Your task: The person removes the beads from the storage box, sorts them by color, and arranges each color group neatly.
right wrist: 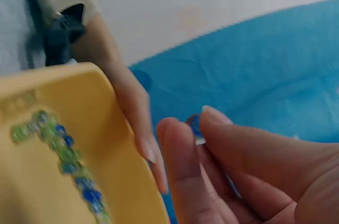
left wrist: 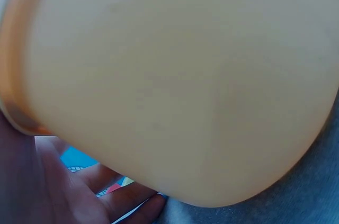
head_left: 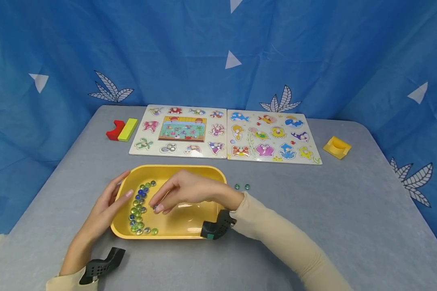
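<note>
A yellow plastic tray (head_left: 182, 226) stands before the person, and blue and green glass marbles (head_left: 138, 210) lie gathered along its left side. The left hand (head_left: 101, 208) grips the tray's left wall, thumb over the rim. In the left wrist view its fingers (left wrist: 127, 200) show past the tray's edge, and the tray fills most of that view. Over the inside of the tray, the right hand (head_left: 189, 188) pinches a blue marble (right wrist: 195, 125) between thumb and fingertips. The right wrist view shows that marble partly covered by the fingers.
Two marbles (head_left: 242, 187) lie on the table right of the tray. Two knob puzzle boards (head_left: 220, 151) with sea animals stand at the back. Red and lime-green blocks (head_left: 127, 130) lie back left, and a yellow block (head_left: 337, 147) back right. Blue cloth (head_left: 189, 48) hangs behind.
</note>
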### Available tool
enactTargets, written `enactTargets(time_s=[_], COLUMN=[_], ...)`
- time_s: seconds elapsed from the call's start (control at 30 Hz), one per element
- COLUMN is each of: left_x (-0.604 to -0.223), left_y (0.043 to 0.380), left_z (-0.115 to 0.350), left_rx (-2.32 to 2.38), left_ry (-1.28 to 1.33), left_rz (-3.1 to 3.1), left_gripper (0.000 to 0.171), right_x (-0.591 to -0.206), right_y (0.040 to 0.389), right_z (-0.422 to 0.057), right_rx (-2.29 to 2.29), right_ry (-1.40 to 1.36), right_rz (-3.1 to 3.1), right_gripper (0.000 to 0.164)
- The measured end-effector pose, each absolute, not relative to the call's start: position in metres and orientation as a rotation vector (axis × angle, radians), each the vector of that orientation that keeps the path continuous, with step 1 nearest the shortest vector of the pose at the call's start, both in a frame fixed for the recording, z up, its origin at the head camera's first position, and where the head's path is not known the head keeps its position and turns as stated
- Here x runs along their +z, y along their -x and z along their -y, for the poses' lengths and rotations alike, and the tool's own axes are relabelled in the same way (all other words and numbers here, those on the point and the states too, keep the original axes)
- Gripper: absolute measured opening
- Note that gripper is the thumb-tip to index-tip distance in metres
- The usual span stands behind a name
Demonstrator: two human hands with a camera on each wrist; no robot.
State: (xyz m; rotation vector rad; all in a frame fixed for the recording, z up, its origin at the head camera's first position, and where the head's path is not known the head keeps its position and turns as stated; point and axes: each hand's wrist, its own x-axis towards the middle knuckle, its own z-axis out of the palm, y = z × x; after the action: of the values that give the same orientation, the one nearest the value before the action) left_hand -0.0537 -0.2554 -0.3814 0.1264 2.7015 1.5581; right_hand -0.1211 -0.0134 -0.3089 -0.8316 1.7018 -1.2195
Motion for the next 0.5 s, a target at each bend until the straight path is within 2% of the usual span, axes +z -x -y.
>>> enactTargets(time_s=[0.23,0.5], left_x=[-0.382,-0.383], left_y=[0.054,0.053], left_z=[0.255,0.255], left_rx=[1.557,1.544], left_ry=[-0.125,-0.102], left_rz=[-2.711,-2.718], left_gripper=[0.055,0.056], right_x=[-0.310,-0.346], right_y=[0.133,0.132], right_z=[-0.057,-0.138], right_rx=[-1.469,-1.443], right_ry=[0.754,0.481], right_rz=[-1.834,-2.273], right_gripper=[0.025,0.031])
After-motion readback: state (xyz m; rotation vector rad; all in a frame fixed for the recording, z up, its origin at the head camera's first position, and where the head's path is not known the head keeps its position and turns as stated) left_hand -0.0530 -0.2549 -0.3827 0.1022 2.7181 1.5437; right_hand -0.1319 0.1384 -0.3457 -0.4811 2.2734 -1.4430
